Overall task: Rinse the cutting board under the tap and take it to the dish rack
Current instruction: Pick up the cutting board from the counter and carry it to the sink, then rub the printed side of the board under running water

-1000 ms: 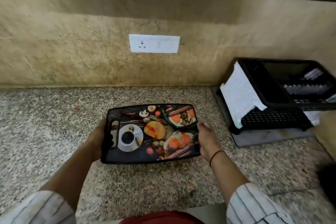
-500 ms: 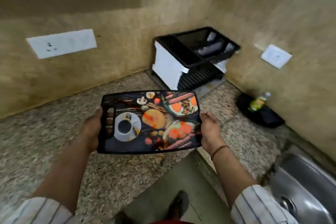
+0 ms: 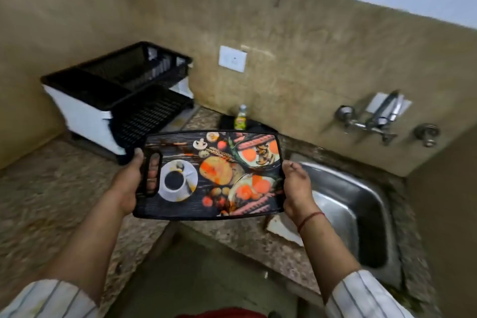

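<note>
I hold a black cutting board (image 3: 211,175) printed with food pictures, flat and level in the air above the counter corner. My left hand (image 3: 131,181) grips its handle end, fingers showing through the slot. My right hand (image 3: 296,188) clasps the opposite short edge. The steel sink (image 3: 361,204) lies just right of the board, and the wall tap (image 3: 371,124) sticks out above it with no water running. The black and white dish rack (image 3: 113,100) stands on the counter at the back left, behind the board.
A small bottle with a yellow label (image 3: 241,117) stands on a dark mat by the wall between rack and sink. A white scrap (image 3: 282,230) lies on the speckled counter (image 3: 51,188) at the sink's near edge. A wall socket (image 3: 232,58) sits above.
The board has been lifted off the counter and carried to the right, still in both hands. The view has swung right, bringing the sink and tap into sight.
</note>
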